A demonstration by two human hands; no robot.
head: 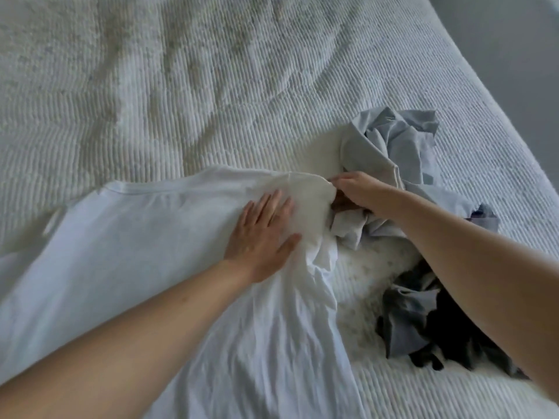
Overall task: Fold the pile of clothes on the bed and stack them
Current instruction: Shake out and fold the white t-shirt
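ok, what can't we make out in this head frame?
- White shirt: lower part cut off by the frame's bottom and left edges.
- Right hand: fingertips hidden in cloth, so its grip is partly unclear.
- Dark clothes: partly behind the right forearm; garment type untellable.
- Grey garment: crumpled, type unclear.

Left hand [262,237] flat, fingers spread, pressing white shirt [136,252]; right hand [360,192] pinching shirt's edge just right of it.
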